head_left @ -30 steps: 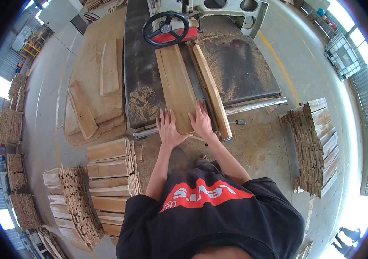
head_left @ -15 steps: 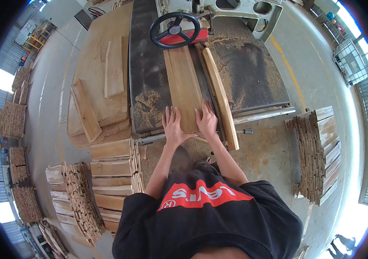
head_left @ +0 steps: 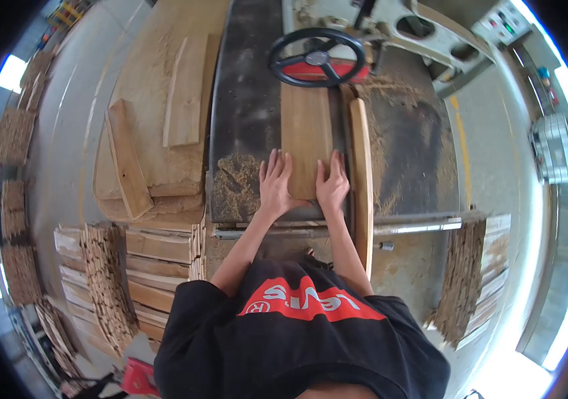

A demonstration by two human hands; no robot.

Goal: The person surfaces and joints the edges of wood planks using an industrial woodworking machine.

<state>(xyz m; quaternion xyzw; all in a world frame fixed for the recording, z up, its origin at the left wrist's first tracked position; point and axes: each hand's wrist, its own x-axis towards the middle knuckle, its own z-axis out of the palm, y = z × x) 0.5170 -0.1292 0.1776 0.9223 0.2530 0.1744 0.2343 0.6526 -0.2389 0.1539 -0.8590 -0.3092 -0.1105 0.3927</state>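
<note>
A flat wooden board (head_left: 307, 133) lies lengthwise on the dark machine table, its far end passing out of sight beneath the black handwheel (head_left: 316, 58). My left hand (head_left: 274, 188) rests at the board's near left corner, fingers stretched forward and spread, thumb across the near end. At the near right corner my right hand (head_left: 332, 188) lies with fingers extended along the side and thumb apart. Both hands touch the board without wrapping round it. Just right of my right hand runs a long wooden guide strip (head_left: 362, 166).
Sawdust (head_left: 236, 179) covers parts of the machine table (head_left: 247, 120). Left of it, two loose boards, one angled (head_left: 128, 159) and one straighter (head_left: 186, 100), lie on a wooden surface. Stacked boards stand at lower left (head_left: 157, 266) and right (head_left: 460, 272). A control panel (head_left: 505, 26) is at upper right.
My hands and the board have moved forward along the table, away from its front edge. The camera view has also turned and shifted.
</note>
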